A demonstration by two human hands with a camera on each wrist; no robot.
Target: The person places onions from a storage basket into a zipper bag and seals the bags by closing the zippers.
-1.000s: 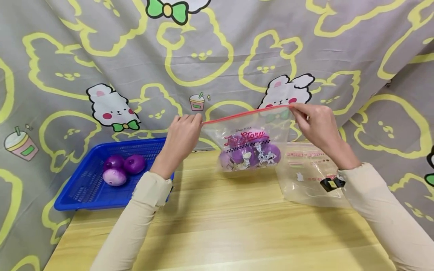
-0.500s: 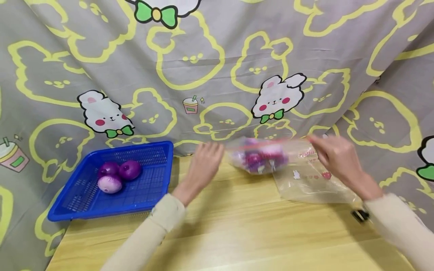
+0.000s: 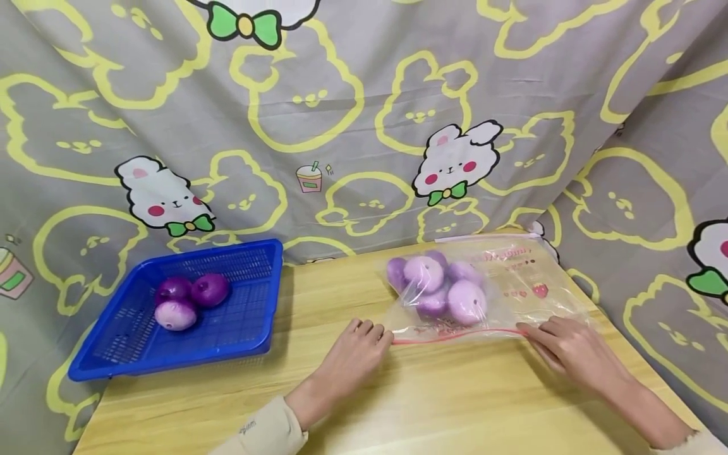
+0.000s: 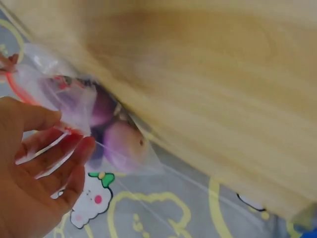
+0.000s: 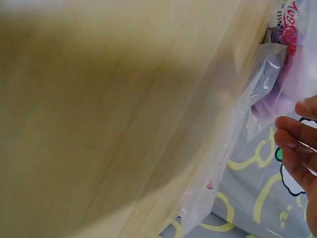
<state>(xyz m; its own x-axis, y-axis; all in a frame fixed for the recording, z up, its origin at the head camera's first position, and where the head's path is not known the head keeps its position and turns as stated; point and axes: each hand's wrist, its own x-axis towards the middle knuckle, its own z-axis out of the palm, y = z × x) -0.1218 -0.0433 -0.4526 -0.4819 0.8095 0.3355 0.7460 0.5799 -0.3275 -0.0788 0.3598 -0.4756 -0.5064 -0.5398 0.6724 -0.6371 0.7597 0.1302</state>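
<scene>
A clear zip bag [image 3: 409,322] with a red zip edge lies flat on the table, several purple onions [image 3: 467,302] inside it. My left hand [image 3: 355,354] pinches the left end of the red edge. At the other end, my right hand [image 3: 574,354] holds it between thumb and fingers. The zip edge faces me and sags slightly between the hands. The left wrist view shows thumb and fingertips of the left hand [image 4: 39,168] at the bag's red edge, with an onion [image 4: 121,146] beyond. Only fingers [image 5: 292,134] of the right hand show in its wrist view.
A second clear bag [image 3: 537,259] with a pale pink zip and a strawberry print lies flat at the right, partly under the first. On the left stands a blue basket [image 3: 170,365] with three purple onions [image 3: 210,289]. A patterned curtain [image 3: 352,82] hangs behind the table.
The bag of onions has come down from upright in the air to lying on the table, its red edge swung toward me. Both hands have lowered with it, still gripping its ends.
</scene>
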